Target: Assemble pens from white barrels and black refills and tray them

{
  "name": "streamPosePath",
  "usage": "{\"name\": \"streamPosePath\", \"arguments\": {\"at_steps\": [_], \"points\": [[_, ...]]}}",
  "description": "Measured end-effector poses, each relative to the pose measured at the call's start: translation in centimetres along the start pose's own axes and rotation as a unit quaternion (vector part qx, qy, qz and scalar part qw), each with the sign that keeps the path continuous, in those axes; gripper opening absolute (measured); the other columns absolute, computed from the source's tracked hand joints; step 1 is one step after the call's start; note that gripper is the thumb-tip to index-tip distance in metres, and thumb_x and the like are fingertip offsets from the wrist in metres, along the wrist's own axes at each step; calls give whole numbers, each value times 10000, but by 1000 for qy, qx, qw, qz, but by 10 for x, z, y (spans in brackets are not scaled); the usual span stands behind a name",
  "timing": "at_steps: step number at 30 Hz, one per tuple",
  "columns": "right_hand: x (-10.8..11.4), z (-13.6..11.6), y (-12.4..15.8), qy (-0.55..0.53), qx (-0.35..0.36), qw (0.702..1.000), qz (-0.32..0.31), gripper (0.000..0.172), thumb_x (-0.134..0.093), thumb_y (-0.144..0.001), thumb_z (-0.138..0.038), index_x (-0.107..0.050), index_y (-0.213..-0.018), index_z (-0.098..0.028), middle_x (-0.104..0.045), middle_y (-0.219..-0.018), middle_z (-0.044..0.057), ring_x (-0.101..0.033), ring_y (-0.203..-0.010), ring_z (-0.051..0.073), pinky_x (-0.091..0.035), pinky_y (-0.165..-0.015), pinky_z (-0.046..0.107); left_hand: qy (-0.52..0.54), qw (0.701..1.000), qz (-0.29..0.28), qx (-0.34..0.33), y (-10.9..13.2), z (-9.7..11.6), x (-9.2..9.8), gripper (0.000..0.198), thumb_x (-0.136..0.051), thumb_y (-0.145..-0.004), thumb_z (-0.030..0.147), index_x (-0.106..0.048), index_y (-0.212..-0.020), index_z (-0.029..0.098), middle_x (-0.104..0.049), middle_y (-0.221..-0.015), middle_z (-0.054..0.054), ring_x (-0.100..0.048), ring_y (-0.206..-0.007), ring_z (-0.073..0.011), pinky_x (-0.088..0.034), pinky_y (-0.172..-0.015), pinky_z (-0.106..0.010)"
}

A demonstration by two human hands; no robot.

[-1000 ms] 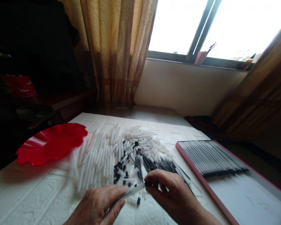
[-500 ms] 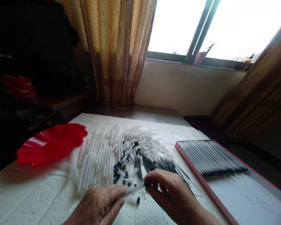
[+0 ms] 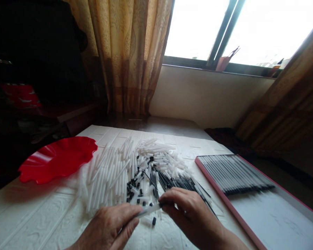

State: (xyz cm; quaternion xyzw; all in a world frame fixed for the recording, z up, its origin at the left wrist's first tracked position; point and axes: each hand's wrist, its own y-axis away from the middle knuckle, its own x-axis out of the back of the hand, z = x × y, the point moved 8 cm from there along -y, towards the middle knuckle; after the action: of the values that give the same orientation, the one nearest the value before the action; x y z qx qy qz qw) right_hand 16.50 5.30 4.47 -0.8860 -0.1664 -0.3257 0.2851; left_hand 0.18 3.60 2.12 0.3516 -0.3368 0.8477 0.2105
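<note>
My left hand (image 3: 114, 222) is closed around a translucent white pen barrel (image 3: 150, 210), which points up to the right. At the barrel's far end my right hand (image 3: 189, 211) pinches a small black plug (image 3: 161, 205), mostly hidden by the fingertips. The plug meets the barrel's end; how deep it sits I cannot tell. Just beyond my hands lie loose black plugs (image 3: 154, 221), thin dark refills (image 3: 169, 180) and short clear caps (image 3: 169, 159). Many white pen barrels (image 3: 106, 177) are heaped to the left of these.
A red scalloped dish (image 3: 59, 159) sits at the left of the white brick-patterned table (image 3: 23, 215). On the right, a pink-rimmed tray (image 3: 266, 208) holds a row of assembled pens (image 3: 245, 173) at its far end. A curtain (image 3: 130, 62) and window are behind.
My right hand has shifted slightly left, and its fingertips now cover more of the black plug at the barrel's end. My left hand is nearly still.
</note>
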Motion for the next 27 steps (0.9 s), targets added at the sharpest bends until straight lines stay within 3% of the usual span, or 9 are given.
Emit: {"name": "streamPosePath", "arguments": {"at_steps": [6, 12, 17, 19, 23, 27], "points": [[-3, 1, 1, 68, 4, 998, -10, 160, -524, -939, -210, -642, -834, -189, -661, -731, 14, -612, -637, 128, -421, -610, 209, -23, 1000, -16, 2, 1, 0, -3, 193, -469, -977, 212, -585, -1120, 269, -739, -864, 38, -739, -749, -121, -539, -652, -138], [-12, -2, 4, 188, 34, 981, 18, 426, -393, -1000, -268, -524, -601, -194, -560, -548, -6, -516, -481, 111, -303, -512, 239, -45, 999, 5, -20, 4, 0, -2, 172, -471, -989, 233, -592, -1108, 259, -716, -813, 27, -720, -702, -130, -534, -616, -147], [-17, 8, 4, 129, -4, 992, 15, 515, -341, -1026, -313, -483, -544, -199, -528, -465, -23, -496, -419, 91, -297, -483, 222, -33, 998, 25, -40, 5, 0, -3, 178, -453, -994, 236, -593, -1102, 262, -708, -800, 29, -712, -680, -128, -529, -603, -146], [-15, 8, 2, 87, -26, 996, 2, 461, -346, -1010, -301, -548, -608, -197, -596, -532, -4, -562, -482, 107, -357, -522, 208, -18, 999, 13, -23, 4, -1, -4, 175, -465, -980, 216, -591, -1094, 261, -721, -825, 32, -723, -709, -124, -529, -612, -134], [-6, 1, 0, 7, -33, 999, -3, 136, -480, -906, -204, -614, -923, -189, -686, -775, 25, -618, -635, 128, -436, -590, 209, -14, 1000, 2, 1, 2, 0, -1, 184, -472, -969, 201, -585, -1102, 259, -741, -860, 30, -740, -742, -123, -541, -655, -133], [-1, -1, 1, -9, -16, 1000, 6, 87, -506, -887, -148, -561, -863, -210, -640, -742, -2, -576, -621, 117, -426, -587, 203, -18, 1000, -1, 1, 2, 0, -1, 196, -471, -970, 200, -576, -1123, 261, -748, -891, 25, -745, -776, -131, -546, -670, -141]]}}
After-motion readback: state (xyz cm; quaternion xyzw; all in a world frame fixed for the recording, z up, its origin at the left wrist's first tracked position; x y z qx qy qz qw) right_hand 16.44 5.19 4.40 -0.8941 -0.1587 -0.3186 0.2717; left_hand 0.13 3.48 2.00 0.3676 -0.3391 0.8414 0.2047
